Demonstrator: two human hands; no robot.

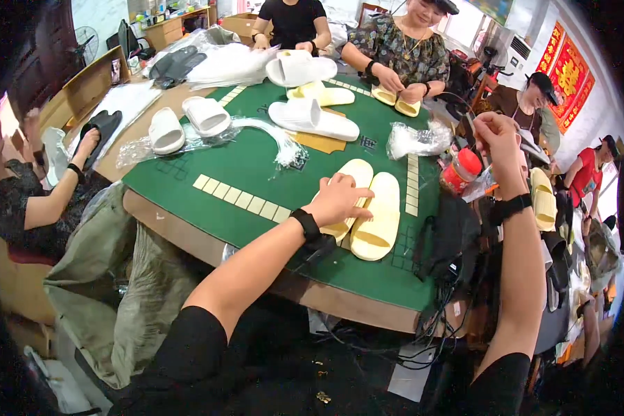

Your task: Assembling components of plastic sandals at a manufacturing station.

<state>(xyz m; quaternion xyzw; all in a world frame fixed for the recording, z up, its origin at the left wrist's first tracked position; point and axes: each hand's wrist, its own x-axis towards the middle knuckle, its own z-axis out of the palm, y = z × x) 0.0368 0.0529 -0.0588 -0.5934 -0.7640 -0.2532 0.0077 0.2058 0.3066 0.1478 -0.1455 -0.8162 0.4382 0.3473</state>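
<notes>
two pale yellow slippers [371, 211] lie side by side, soles down, on the green table mat [243, 166], at its near right part. the mat serves as the landmark for all positions below.

left hand [336, 200]: rests on the left slipper of the yellow pair, fingers curled over its strap and pressing down; it is closed loosely on the slipper rather than lifting it. a black wrist band [305, 223] sits on that forearm, above the mat's near edge.

right hand [496, 135]: raised off the mat's right edge, fingers pinched together; what it pinches is too small to tell. a black band [512, 206] is on that wrist. just left of this hand, at the mat's right edge, stands a jar with a red lid [461, 170].

on the mat's far part: white slippers [312, 118] near the middle, a bundle of thin clear ties [274, 139] to the left of middle, and a crumpled clear bag [412, 139] toward the far right. two more white slippers [187, 123] lie at the mat's far left corner, on clear plastic.

beyond the mat's far edge, a person in a patterned shirt [399, 52] holds another yellow pair [395, 100]. a person in black [28, 201] sits off the mat's left side.
</notes>
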